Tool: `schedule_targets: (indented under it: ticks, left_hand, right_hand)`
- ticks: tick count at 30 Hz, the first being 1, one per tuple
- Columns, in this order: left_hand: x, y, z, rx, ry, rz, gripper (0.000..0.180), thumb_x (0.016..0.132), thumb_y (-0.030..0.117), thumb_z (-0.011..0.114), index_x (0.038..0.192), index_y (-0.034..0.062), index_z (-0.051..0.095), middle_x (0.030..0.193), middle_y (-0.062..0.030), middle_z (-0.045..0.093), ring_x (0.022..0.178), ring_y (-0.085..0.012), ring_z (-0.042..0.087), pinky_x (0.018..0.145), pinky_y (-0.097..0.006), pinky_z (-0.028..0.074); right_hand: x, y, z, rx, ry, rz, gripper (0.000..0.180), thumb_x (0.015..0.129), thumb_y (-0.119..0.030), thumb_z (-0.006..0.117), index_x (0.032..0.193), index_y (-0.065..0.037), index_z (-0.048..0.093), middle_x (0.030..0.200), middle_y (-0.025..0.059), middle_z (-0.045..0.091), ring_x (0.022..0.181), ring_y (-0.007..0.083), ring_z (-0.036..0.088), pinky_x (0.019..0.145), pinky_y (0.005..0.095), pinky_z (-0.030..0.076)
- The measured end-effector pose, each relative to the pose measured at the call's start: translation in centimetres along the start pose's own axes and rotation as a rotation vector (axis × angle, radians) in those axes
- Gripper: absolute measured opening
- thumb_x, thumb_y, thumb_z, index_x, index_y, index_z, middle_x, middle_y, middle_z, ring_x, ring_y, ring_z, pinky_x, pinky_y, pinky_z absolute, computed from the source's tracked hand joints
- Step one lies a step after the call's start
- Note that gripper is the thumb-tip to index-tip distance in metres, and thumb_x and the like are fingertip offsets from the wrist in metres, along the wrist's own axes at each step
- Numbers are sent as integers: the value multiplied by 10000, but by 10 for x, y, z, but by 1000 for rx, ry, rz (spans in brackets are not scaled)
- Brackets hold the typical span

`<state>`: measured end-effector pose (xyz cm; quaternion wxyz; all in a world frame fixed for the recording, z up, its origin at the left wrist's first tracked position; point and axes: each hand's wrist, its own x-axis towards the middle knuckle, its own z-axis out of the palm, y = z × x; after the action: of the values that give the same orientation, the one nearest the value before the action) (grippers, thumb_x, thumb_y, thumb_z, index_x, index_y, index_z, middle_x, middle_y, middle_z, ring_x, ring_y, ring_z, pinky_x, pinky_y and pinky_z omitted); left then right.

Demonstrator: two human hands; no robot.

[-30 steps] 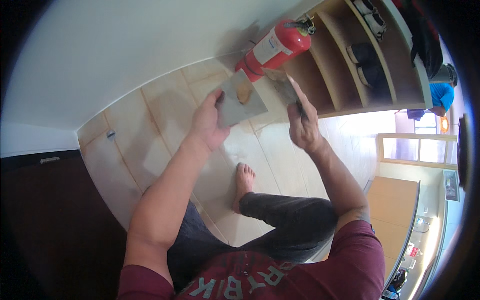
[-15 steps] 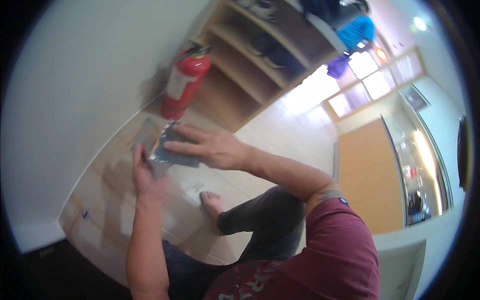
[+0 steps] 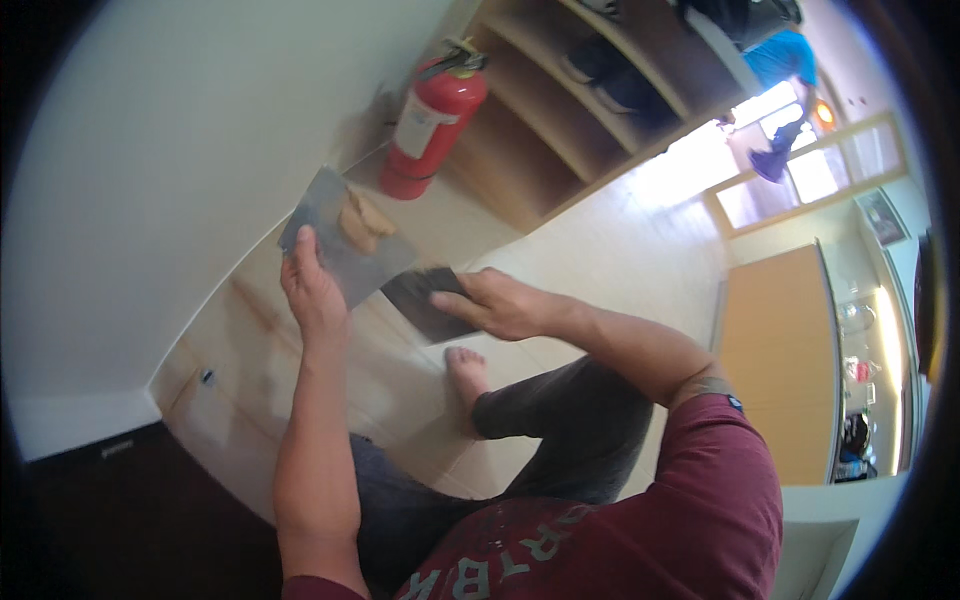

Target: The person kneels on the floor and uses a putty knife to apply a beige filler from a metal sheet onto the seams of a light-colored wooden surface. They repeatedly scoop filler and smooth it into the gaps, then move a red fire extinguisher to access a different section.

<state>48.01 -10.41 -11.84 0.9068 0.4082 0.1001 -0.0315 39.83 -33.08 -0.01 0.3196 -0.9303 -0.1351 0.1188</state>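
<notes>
My left hand (image 3: 318, 300) is closed on the edge of a thin grey rectangular plate (image 3: 322, 208), thumb on top. Lumps of tan paste (image 3: 362, 222) lie on the plate's upper face. To the right, my right hand (image 3: 510, 305) grips a dark flat scraper (image 3: 425, 312), whose far edge is by the plate's lower right corner; I cannot tell if they touch. Both tools are above the tiled floor (image 3: 270, 390), where brownish smears follow some tile joints.
A red fire extinguisher (image 3: 432, 125) stands between the white wall (image 3: 220, 120) and a wooden shoe shelf (image 3: 540, 190). My bare foot (image 3: 466, 375) is on the tiles. A dark mat or floor section (image 3: 130, 510) lies lower left. Another person in blue (image 3: 785, 60) is at the back.
The scraper has come off the plate toward the right and lower. The plate now lies flatter to view, showing the paste. My view has shifted, so the surroundings sit farther right.
</notes>
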Motion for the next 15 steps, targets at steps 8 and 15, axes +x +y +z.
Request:
schedule_targets:
  ticks: [8,15]
  left_hand:
    - [-40,0,24,-174,-365,-608,402,1072,346,567,1326,38,617,1292,-74,675,1176,-205,645,1084,-386,481]
    - [-51,9,-6,-1,-224,-472,525,1107,419,474,1489,59,490,1411,-102,613,1298,-267,579,1147,-451,422]
  right_hand:
    - [42,81,-41,573,14,175,548,1044,-527,594,1252,-24,664,1019,61,733,888,126,710,791,305,586]
    - [89,126,61,1287,332,519,531,1094,-523,454,1123,-23,631,1011,127,713,809,239,680,742,354,559]
